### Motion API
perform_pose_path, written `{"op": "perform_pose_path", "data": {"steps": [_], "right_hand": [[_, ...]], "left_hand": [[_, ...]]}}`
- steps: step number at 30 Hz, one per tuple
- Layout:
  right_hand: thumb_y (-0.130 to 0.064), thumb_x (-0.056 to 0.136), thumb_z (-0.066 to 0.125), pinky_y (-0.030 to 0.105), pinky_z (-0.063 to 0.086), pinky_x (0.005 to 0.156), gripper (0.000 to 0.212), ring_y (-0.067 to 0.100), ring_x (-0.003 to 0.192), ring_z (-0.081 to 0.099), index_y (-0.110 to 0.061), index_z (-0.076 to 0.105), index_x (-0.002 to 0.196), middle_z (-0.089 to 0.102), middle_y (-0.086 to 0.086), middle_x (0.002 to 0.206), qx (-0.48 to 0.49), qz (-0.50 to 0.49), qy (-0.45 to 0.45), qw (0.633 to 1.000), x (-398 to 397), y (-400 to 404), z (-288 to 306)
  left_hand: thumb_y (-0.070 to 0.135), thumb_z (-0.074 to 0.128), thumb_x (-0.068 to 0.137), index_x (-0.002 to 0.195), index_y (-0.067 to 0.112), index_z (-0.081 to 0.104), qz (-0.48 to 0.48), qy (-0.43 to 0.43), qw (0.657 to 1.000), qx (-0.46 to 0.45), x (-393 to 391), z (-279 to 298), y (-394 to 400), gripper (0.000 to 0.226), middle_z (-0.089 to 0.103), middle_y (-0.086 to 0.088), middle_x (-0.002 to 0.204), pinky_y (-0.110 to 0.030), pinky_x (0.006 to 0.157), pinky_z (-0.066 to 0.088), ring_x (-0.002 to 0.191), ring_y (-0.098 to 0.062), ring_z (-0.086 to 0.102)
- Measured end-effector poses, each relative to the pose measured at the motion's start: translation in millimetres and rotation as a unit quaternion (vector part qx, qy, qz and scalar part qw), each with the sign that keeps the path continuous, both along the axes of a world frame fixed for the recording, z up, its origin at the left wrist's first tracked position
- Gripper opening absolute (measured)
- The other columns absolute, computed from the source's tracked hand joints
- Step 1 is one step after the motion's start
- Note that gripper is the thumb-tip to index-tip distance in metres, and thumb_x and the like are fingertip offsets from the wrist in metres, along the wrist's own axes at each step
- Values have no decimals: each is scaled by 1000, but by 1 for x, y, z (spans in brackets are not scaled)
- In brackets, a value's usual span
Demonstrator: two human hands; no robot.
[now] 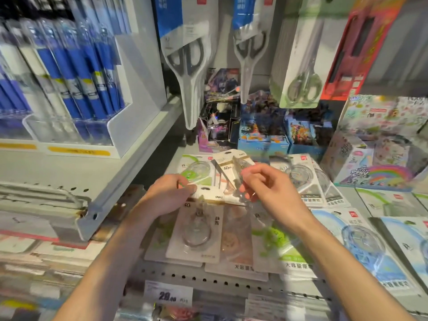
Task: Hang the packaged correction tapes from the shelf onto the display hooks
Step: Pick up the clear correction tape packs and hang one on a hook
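A: Hands — what's seen?

B: Both raised over the shelf [231, 278], close together. A beige-carded correction tape pkg [220, 197] is pinched at its hang-hole end by the left hand [170, 193], thumb and fingers curled on the card edge. A second beige pkg [228, 169], marked 40m, is gripped by the right hand [266, 186], fingers curled round its clear blister. The 2 pkgs overlap between the hands.

A: Rest of the stock?

B: More correction tapes are laid flat on the shelf below the hands: a beige-carded one [196, 230] just under the left wrist, green-carded ones [275, 242] beside it, blue-carded ones [361, 244] further right. Green ones are also seen behind the hands [196, 170].

A: Hooks?

B: Can't be made out; blurred. Packaged scissors [185, 63] are hung above, w/ a second pair [249, 49] beside and a green-carded pair [303, 72] to the right.

A: Else?

B: Blue pens [76, 72] are racked upper left. Card boxes [261, 133] are stood at the shelf's back. A price tag [168, 295] is fixed on the front rail.
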State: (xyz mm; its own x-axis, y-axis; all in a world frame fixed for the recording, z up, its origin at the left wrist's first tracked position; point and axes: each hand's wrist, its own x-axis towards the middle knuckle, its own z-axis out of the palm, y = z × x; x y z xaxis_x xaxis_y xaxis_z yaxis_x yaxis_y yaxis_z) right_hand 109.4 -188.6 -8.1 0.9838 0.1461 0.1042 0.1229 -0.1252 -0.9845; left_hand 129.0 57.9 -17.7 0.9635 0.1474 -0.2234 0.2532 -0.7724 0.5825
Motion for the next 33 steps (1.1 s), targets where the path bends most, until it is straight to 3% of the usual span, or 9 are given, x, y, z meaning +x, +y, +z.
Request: {"op": "perform_pose_path", "data": {"steps": [5, 11, 15, 18, 20, 24, 26, 30, 33], "right_hand": [[-13, 101, 62, 26, 54, 67, 10, 8, 69, 67, -17, 71, 100, 77, 8, 80, -74, 0, 3, 997, 3, 0, -4], [-21, 100, 66, 35, 59, 80, 9, 26, 86, 72, -21, 71, 108, 76, 15, 98, -91, -4, -9, 996, 3, 6, 4], [-27, 99, 69, 20, 58, 65, 24, 6, 71, 67, -13, 66, 118, 66, 19, 87, -40, 45, 26, 998, 6, 16, 9], [-23, 100, 67, 11, 44, 52, 33, 4, 51, 45, 10, 60, 99, 44, 6, 66, -14, 67, 16, 998, 11, 22, 8], [-21, 101, 67, 20, 36, 52, 40, 10, 53, 37, 16, 54, 94, 43, 2, 61, -5, 59, 8, 998, 16, 22, 9], [-23, 101, 68, 45, 40, 74, 30, 30, 77, 50, 7, 65, 100, 58, 44, 82, 62, 7, -2, 998, 24, 20, 18], [-22, 101, 68, 49, 42, 76, 20, 34, 82, 56, -3, 72, 99, 61, 48, 102, 93, -15, -1, 996, 29, 20, 20], [-29, 101, 67, 41, 55, 74, 26, 30, 76, 66, -4, 72, 99, 68, 37, 101, 46, -12, -9, 999, 42, 14, 17], [-33, 102, 64, 25, 60, 75, 21, 13, 80, 73, -16, 75, 106, 79, 8, 91, -25, -38, -29, 999, 54, -2, 13]], "left_hand": [[43, 71, 90, 82, 30, 55, 24, -33, 995, -90, 5, -4, 1, 23, 68, -3, 114, -28, 67, 41, 89, -10, 59], [29, 67, 99, 115, 24, 64, 37, -88, 933, -348, 2, 14, -5, 18, 82, 0, 91, -34, 71, 61, 82, -16, 80], [17, 66, 100, 117, 14, 62, 21, -159, 887, -434, -1, 29, -14, 17, 82, -10, 89, -33, 59, 63, 76, -24, 80], [17, 67, 100, 112, 16, 65, 32, -203, 868, -453, 2, 38, -25, 13, 82, -8, 86, -34, 59, 64, 74, -23, 80], [22, 67, 100, 112, 18, 67, 44, -199, 867, -455, 3, 42, -32, 13, 82, -5, 87, -36, 64, 65, 76, -22, 80], [29, 70, 97, 117, 16, 70, -24, -152, 864, -479, -2, 34, -36, 24, 82, -3, 98, -27, 71, 62, 88, -18, 80], [27, 76, 92, 115, 21, 74, -91, -143, 860, -481, -8, 26, -38, 24, 81, -4, 106, -28, 78, 62, 97, -21, 79], [20, 80, 83, 106, 27, 79, -99, -173, 852, -484, -9, 19, -39, 24, 81, -5, 107, -26, 75, 61, 98, -23, 79], [25, 83, 80, 98, 38, 79, -50, -197, 859, -470, -6, 16, -33, 23, 82, -2, 103, -33, 76, 64, 95, -25, 79]]}}
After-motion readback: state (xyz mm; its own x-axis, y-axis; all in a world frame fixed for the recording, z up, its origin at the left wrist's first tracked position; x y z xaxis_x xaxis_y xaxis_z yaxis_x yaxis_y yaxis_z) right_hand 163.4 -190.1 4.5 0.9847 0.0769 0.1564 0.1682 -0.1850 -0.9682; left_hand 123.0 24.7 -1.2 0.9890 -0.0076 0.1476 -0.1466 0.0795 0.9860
